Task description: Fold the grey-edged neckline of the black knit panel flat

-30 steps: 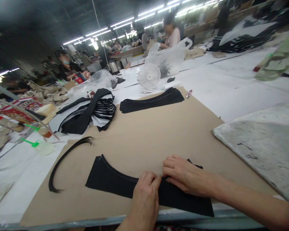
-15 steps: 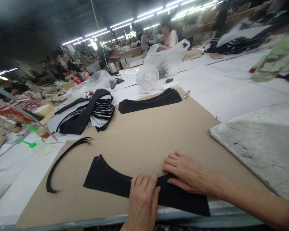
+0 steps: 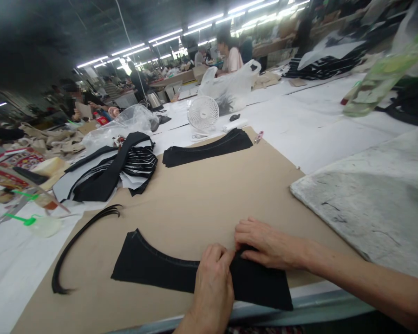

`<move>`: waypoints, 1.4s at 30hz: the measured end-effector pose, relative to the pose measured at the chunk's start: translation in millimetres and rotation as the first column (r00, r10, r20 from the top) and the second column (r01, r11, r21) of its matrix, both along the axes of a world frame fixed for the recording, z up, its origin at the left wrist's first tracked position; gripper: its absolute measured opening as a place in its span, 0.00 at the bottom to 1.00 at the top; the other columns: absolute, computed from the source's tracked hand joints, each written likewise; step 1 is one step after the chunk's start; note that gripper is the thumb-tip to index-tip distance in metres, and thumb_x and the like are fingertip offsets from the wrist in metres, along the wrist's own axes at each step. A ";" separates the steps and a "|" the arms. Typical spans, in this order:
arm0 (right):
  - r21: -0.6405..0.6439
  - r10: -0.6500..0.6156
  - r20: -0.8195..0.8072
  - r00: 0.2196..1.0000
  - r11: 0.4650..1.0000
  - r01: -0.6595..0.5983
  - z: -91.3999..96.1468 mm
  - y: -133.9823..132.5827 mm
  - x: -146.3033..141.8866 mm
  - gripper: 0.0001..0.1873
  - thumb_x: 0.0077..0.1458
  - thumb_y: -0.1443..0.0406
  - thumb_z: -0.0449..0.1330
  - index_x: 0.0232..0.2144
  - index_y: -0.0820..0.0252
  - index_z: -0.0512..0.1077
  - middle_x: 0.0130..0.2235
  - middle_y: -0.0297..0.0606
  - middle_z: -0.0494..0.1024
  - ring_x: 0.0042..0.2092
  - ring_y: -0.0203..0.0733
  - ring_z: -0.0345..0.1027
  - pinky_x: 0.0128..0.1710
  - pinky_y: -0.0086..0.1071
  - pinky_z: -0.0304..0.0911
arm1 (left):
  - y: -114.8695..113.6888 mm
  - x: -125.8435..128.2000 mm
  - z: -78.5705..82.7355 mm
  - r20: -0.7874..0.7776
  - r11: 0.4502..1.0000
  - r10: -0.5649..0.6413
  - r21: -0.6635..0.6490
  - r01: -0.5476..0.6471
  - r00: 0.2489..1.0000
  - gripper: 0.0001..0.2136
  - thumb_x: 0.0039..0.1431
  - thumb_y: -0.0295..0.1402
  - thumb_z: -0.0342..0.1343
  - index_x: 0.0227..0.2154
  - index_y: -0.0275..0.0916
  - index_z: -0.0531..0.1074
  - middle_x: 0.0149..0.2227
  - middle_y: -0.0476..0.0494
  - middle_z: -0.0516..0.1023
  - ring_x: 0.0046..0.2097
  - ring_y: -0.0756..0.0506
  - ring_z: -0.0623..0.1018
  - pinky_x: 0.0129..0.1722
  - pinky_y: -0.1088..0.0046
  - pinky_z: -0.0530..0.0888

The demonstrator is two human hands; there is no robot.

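A curved black fabric piece (image 3: 160,266) lies flat near the table's front edge, with a narrow strip along its concave upper edge. My left hand (image 3: 214,278) rests on the middle of the piece, its fingers curled and the thumb and forefinger closed at the curved edge. Just right of it, my right hand (image 3: 261,243) has bent fingers closed on the same edge. The fingertips of both hands nearly meet, and the fabric between them is partly hidden. To the left, a bundle of thin black strips (image 3: 75,239) curves across the brown board (image 3: 181,204).
Stacked black curved pieces (image 3: 209,149) lie at the board's far edge, beside pink-handled snips (image 3: 259,137). Behind stands a white fan (image 3: 203,114). A black and striped fabric pile (image 3: 107,174) is left; a grey-white slab (image 3: 369,195) is right. Co-workers sit farther back.
My left hand has shifted slightly right along the curved edge, and its fingers have curled in. My right hand stays closed at the edge. The camera view has swung somewhat right.
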State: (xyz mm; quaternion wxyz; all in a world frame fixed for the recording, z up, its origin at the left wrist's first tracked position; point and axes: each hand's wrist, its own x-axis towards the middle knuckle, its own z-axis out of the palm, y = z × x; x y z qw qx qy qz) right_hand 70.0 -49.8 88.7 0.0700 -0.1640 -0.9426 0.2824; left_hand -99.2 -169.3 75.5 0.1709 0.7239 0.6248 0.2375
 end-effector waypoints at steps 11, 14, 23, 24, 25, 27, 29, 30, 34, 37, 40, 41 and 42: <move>0.306 0.136 -0.047 0.990 0.945 -0.115 -10.4 -7.7 16.8 0.11 0.63 0.72 0.46 0.36 0.60 0.68 0.35 0.37 0.70 0.37 0.40 0.57 0.43 0.37 0.50 | -35.5 -14.4 -37.9 -0.457 0.883 -0.046 0.398 0.250 0.888 0.19 0.64 0.25 0.42 0.56 0.31 0.66 0.55 0.42 0.73 0.57 0.46 0.69 0.56 0.71 0.64; 0.323 0.144 -0.051 0.988 0.939 -0.120 -12.2 -7.7 16.5 0.11 0.62 0.71 0.46 0.36 0.60 0.68 0.35 0.38 0.70 0.37 0.41 0.57 0.44 0.38 0.50 | -30.2 -12.8 -26.4 -0.371 0.877 -0.035 0.434 0.206 0.928 0.18 0.65 0.29 0.43 0.55 0.32 0.67 0.50 0.41 0.77 0.52 0.46 0.73 0.53 0.68 0.66; 0.160 -0.052 -0.032 0.998 0.985 0.056 0.9 -8.5 18.4 0.08 0.57 0.66 0.57 0.41 0.59 0.67 0.38 0.38 0.71 0.42 0.43 0.60 0.45 0.38 0.51 | 7.9 12.7 4.7 -0.056 0.995 0.082 0.063 -0.078 0.995 0.17 0.53 0.20 0.52 0.44 0.43 0.72 0.40 0.45 0.76 0.43 0.41 0.73 0.44 0.60 0.68; 0.128 -0.073 -0.034 0.997 0.989 0.077 2.4 -7.2 19.9 0.08 0.56 0.66 0.59 0.40 0.59 0.67 0.38 0.37 0.71 0.42 0.43 0.61 0.45 0.38 0.51 | 11.6 14.8 3.9 -0.040 0.997 0.072 0.030 -0.070 0.997 0.18 0.52 0.19 0.52 0.43 0.43 0.72 0.40 0.46 0.76 0.43 0.41 0.73 0.44 0.60 0.69; 0.101 -0.086 -0.032 0.996 0.991 0.089 3.5 -5.6 21.5 0.08 0.56 0.66 0.60 0.40 0.59 0.67 0.39 0.37 0.72 0.42 0.43 0.61 0.45 0.38 0.51 | 14.8 16.4 2.5 -0.024 0.998 0.055 0.006 -0.055 0.998 0.19 0.51 0.17 0.51 0.43 0.43 0.72 0.39 0.46 0.75 0.43 0.41 0.72 0.44 0.60 0.69; 0.070 -0.093 -0.023 0.995 0.993 0.094 4.4 -1.5 24.6 0.08 0.55 0.66 0.61 0.39 0.58 0.67 0.39 0.36 0.72 0.43 0.43 0.62 0.45 0.38 0.51 | 19.1 18.3 -0.6 0.018 1.000 0.021 -0.016 -0.020 1.000 0.20 0.49 0.15 0.49 0.42 0.42 0.73 0.39 0.46 0.75 0.43 0.42 0.72 0.44 0.62 0.70; 0.064 -0.084 -0.008 0.996 0.994 0.084 4.3 2.6 27.1 0.08 0.54 0.68 0.61 0.38 0.57 0.68 0.39 0.35 0.72 0.43 0.43 0.62 0.45 0.37 0.51 | 21.3 19.5 -2.6 0.068 1.000 -0.004 -0.016 0.005 0.998 0.21 0.47 0.14 0.48 0.41 0.41 0.73 0.38 0.45 0.75 0.42 0.43 0.72 0.44 0.64 0.71; 0.063 -0.077 0.001 0.997 0.995 0.077 4.3 4.3 28.0 0.07 0.53 0.69 0.60 0.37 0.57 0.68 0.38 0.34 0.72 0.43 0.42 0.62 0.45 0.37 0.51 | 21.7 20.1 -2.9 0.088 1.000 -0.015 -0.013 0.016 0.996 0.22 0.47 0.13 0.47 0.41 0.41 0.73 0.38 0.45 0.74 0.42 0.44 0.72 0.44 0.65 0.72; 0.074 -0.046 0.017 0.999 0.996 0.045 6.1 8.1 30.2 0.06 0.55 0.71 0.58 0.35 0.57 0.70 0.37 0.34 0.72 0.41 0.41 0.62 0.44 0.37 0.51 | 20.3 23.8 -1.4 0.089 0.999 -0.041 -0.005 0.042 0.995 0.24 0.52 0.14 0.44 0.46 0.41 0.73 0.37 0.44 0.74 0.41 0.44 0.72 0.43 0.67 0.73; 0.126 -0.023 -0.005 1.000 0.992 0.023 6.3 7.8 33.1 0.06 0.57 0.71 0.56 0.36 0.58 0.71 0.37 0.35 0.72 0.41 0.40 0.62 0.44 0.37 0.51 | 14.8 26.6 -4.6 0.013 0.997 -0.065 0.036 0.065 0.998 0.23 0.54 0.15 0.42 0.47 0.39 0.73 0.38 0.42 0.73 0.40 0.44 0.72 0.42 0.67 0.74; 0.220 0.016 -0.027 0.999 0.975 -0.010 1.0 5.8 38.3 0.08 0.60 0.70 0.53 0.39 0.58 0.71 0.37 0.36 0.72 0.40 0.40 0.62 0.45 0.38 0.51 | 4.9 27.5 -16.6 -0.169 0.979 -0.113 0.151 0.139 0.979 0.24 0.52 0.16 0.43 0.51 0.33 0.70 0.41 0.39 0.75 0.42 0.42 0.73 0.44 0.66 0.74; 0.255 0.033 -0.036 0.999 0.967 -0.023 -1.8 5.0 40.1 0.10 0.61 0.70 0.51 0.40 0.58 0.71 0.37 0.36 0.72 0.39 0.40 0.62 0.45 0.38 0.51 | 1.0 27.1 -21.7 -0.246 0.962 -0.120 0.212 0.174 0.962 0.25 0.51 0.16 0.44 0.53 0.30 0.68 0.43 0.37 0.75 0.43 0.42 0.73 0.45 0.66 0.73; 0.288 0.049 -0.046 0.998 0.957 -0.034 -4.9 4.1 41.9 0.11 0.62 0.70 0.50 0.41 0.59 0.71 0.37 0.37 0.72 0.39 0.40 0.61 0.45 0.38 0.51 | -2.8 26.4 -26.6 -0.319 0.941 -0.113 0.271 0.204 0.941 0.26 0.51 0.15 0.44 0.54 0.28 0.66 0.45 0.36 0.75 0.46 0.41 0.73 0.47 0.66 0.73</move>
